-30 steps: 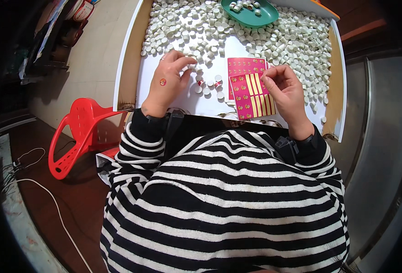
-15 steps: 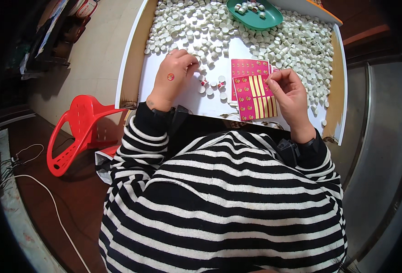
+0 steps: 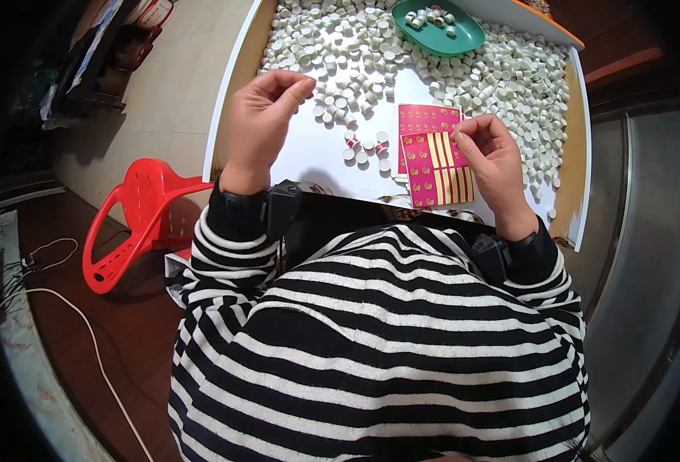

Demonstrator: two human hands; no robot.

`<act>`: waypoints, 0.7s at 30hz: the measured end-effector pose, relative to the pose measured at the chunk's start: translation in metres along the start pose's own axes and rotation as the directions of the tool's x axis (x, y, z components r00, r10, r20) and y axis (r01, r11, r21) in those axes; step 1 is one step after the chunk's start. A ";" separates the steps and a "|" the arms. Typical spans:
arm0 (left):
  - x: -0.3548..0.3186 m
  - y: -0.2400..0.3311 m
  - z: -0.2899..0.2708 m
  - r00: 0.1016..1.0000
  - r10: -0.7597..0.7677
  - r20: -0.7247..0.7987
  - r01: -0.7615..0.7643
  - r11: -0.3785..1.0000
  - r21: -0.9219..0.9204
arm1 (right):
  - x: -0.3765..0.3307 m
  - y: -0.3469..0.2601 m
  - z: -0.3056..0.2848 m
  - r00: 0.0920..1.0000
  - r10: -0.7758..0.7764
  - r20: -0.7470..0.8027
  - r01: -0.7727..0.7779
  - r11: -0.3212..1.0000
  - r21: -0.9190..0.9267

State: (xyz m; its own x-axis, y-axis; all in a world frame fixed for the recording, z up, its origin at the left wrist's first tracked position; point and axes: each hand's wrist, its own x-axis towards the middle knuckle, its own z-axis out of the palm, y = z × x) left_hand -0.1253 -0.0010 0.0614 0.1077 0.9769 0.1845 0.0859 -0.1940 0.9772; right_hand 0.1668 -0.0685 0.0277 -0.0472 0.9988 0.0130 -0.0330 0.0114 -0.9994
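My left hand [image 3: 261, 127] is raised over the left side of the white tray, thumb and fingertips pressed together; anything between them is too small to make out. Over the right edge of a pink sticker sheet [image 3: 423, 173] with yellow stripes, my right hand [image 3: 494, 160] makes a pinch, and what it holds I cannot make out. A second pink sheet [image 3: 424, 115] lies partly under the first. Between my hands stand several small white caps [image 3: 384, 165], two of them with red bands [image 3: 353, 143].
Heaps of white caps [image 3: 509, 92] cover the tray's back and right side. A green dish [image 3: 459, 42] with several caps sits at the back. The tray's wooden side wall [image 3: 579, 146] rises on the right. A red plastic chair [image 3: 143, 192] stands to the left.
My left hand has moved left, away from the caps, and turned so that the round sticker on its back no longer shows. My right hand stays by the sticker sheet, still pinched.
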 end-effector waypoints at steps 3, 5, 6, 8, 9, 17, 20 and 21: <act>0.002 0.018 -0.009 0.999 0.027 -0.032 -0.032 0.988 -0.150 | 0.004 -0.002 -0.001 1.000 -0.011 0.008 0.011 1.000 0.003; 0.006 0.029 -0.020 0.984 0.111 -0.139 -0.134 0.977 -0.166 | 0.005 0.001 -0.003 1.000 -0.010 0.003 0.010 1.000 0.000; 0.011 0.032 -0.032 0.959 0.169 -0.229 -0.191 0.979 -0.076 | 0.004 0.003 -0.004 1.000 -0.006 -0.002 0.006 1.000 -0.002; 0.023 0.037 -0.067 0.871 0.269 -0.411 -0.226 0.962 0.151 | 0.003 0.006 -0.007 1.000 -0.004 -0.005 0.004 1.000 -0.002; 0.028 0.038 -0.084 0.808 0.317 -0.497 -0.197 0.940 0.279 | 0.002 0.006 -0.010 1.000 0.004 -0.013 -0.004 1.000 0.005; 0.014 -0.005 -0.123 0.813 0.578 0.062 -0.105 0.041 0.994 | 0.002 0.014 -0.017 0.998 0.049 -0.049 -0.048 0.999 0.016; -0.005 -0.006 -0.043 0.875 0.441 0.199 -0.388 0.394 0.833 | 0.001 0.009 -0.014 0.997 0.068 -0.047 -0.068 0.998 0.006; -0.009 -0.008 -0.020 0.866 0.436 0.246 -0.440 0.427 0.790 | 0.002 0.008 -0.012 0.997 0.058 -0.050 -0.058 0.998 0.011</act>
State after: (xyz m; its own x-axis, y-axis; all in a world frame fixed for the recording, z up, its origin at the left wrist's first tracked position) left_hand -0.1470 -0.0063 0.0544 0.3747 0.7392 0.5597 0.7719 -0.5831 0.2533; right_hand 0.1782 -0.0662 0.0191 0.0008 0.9989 -0.0470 -0.0413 -0.0469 -0.9980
